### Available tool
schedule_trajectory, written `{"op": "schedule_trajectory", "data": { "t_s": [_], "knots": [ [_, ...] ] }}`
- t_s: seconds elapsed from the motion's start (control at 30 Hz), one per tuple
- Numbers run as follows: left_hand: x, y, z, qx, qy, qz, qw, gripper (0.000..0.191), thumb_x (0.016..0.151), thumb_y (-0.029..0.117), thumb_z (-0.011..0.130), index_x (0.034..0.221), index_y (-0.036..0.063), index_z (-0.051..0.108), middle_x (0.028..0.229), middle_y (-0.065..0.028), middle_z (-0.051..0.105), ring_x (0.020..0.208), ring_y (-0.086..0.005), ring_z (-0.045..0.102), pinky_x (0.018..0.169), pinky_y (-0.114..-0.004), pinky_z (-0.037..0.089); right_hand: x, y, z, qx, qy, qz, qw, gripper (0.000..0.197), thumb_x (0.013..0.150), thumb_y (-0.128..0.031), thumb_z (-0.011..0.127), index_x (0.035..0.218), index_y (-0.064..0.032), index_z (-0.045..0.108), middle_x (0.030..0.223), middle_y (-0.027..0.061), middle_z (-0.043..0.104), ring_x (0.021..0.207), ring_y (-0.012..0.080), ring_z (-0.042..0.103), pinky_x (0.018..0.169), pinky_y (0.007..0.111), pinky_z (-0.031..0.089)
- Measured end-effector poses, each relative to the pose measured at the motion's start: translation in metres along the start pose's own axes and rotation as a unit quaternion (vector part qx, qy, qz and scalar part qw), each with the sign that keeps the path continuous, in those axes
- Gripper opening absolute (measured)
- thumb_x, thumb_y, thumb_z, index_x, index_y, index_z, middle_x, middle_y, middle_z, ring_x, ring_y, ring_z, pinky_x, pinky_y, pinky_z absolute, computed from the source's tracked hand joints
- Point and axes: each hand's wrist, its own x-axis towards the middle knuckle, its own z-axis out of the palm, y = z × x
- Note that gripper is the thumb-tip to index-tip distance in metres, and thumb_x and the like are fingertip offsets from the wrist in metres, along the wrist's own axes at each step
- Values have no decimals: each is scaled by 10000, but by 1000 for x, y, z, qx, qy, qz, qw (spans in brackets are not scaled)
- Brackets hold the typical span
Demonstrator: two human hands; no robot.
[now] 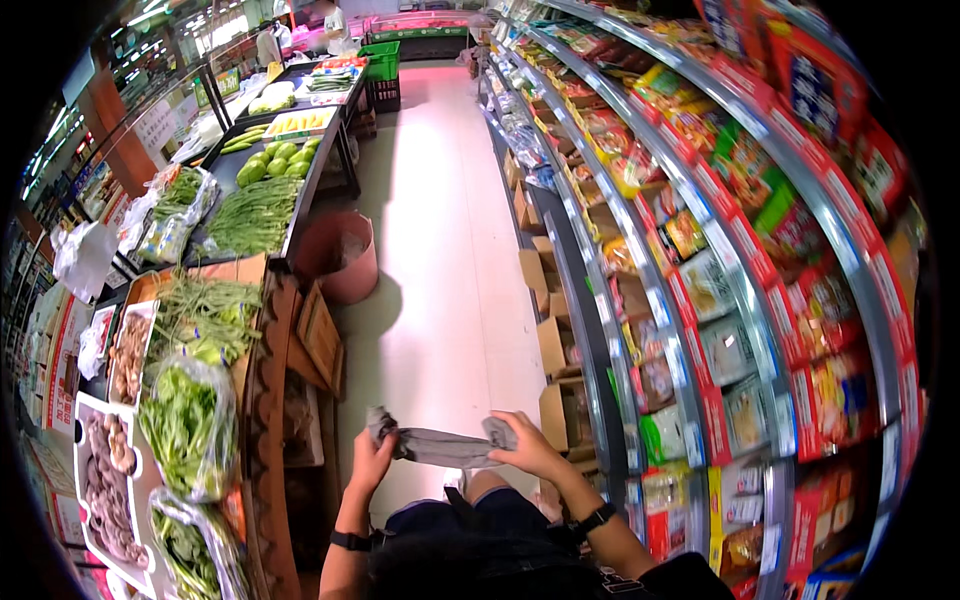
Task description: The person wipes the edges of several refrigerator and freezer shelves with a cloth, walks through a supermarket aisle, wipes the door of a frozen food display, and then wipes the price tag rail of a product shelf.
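A grey cloth (444, 448) is stretched between my two hands, low in the middle of the picture, above the aisle floor. My left hand (369, 455) grips its bunched left end, with part of the cloth sticking up above the fingers. My right hand (529, 448) pinches the other end between thumb and fingers, and a fold of cloth stands up beside the fingertips. The middle of the cloth hangs slightly slack and is twisted near my left hand. Both wrists wear dark bands.
Left stand vegetable displays with bagged leafy greens (187, 427), a white tray of mushrooms (112, 487) and green melons (274, 161). A pink bin (352, 259) is beside them. Right, long shelves hold packaged foods (705, 285), with cardboard boxes (559, 345) below. A person (335, 28) is far ahead.
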Motion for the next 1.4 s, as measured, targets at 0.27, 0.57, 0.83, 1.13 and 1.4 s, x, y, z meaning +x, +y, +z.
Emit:
{"op": "schedule_trajectory", "data": {
  "t_s": [0.27,0.57,0.83,1.13,1.4],
  "knots": [
    [309,59,75,30,-166,25,985,286,1028,209,718,1222,-1,708,1070,-244,773,987,-409,763,907,-480,592,158,163,-64,275,298,133,904,504,957,-20,705,1455,-25,628,1306,99,696,1206,203,659,1071,357,523],
    [557,48,89,90,-146,-4,985,312,1040,249,741,1209,-8,683,976,-276,737,892,-451,727,828,-503,571,438,246,-200,321,326,150,876,343,1079,-80,568,1410,-8,623,1219,51,662,1077,129,606,929,287,505],
    [741,-15,61,63,76,-32,995,211,1082,162,696,1188,-17,733,1005,-229,784,931,-344,776,876,-430,586,731,288,-301,304,324,106,889,300,1129,-189,590,1369,-25,667,1199,36,693,1142,136,652,938,289,560],
    [1088,15,75,36,38,9,999,238,1072,189,714,1171,-27,732,955,-208,779,898,-293,751,852,-428,574,927,389,-396,315,388,240,832,301,1117,-312,610,1265,-68,705,850,-20,617,576,72,504,437,288,357],
    [1338,66,153,-30,-102,43,993,300,923,-67,696,1215,-4,668,1014,-46,711,981,-150,649,896,-327,555,1017,482,-450,396,495,278,722,308,1101,-256,603,1259,-27,736,1154,51,734,1022,182,675,936,337,541]
  ]
}}
